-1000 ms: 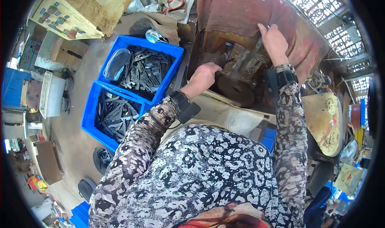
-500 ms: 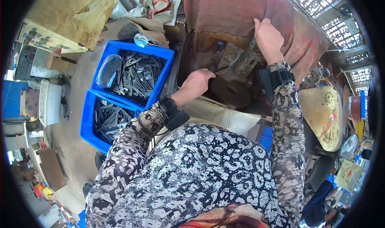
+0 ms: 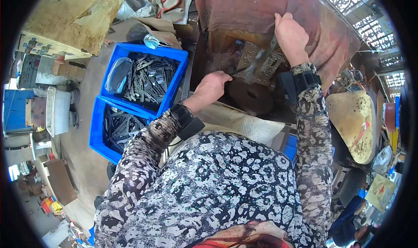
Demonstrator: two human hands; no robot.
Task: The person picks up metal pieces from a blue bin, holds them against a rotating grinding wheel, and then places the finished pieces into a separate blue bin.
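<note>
My left hand (image 3: 210,90) is closed in a pinch on a thin dark metal strip (image 3: 237,71). The strip points into a wet, brown-stained trough (image 3: 201,58), close to a splash of water. My right hand (image 3: 291,38) is closed at the trough's far right, against a reddish-brown cloth (image 3: 248,12). What its fingers hold, if anything, is hidden. Below the strip's tip lies a dark round disc (image 3: 250,99) with a hole in it. Beyond the splash is a wet, grimy metal block (image 3: 250,58).
Two blue bins (image 3: 160,104) (image 3: 98,143) with many dark metal strips stand at my left. A clear plastic tub (image 3: 117,76) sits in the far one. A stained cream seat-like pad (image 3: 352,128) is on the right. Whitish sheeting (image 3: 257,130) covers the trough's near edge.
The whole view has shifted slightly. My left hand and the strip have moved a little away from me; my right hand stays in nearly the same place.
</note>
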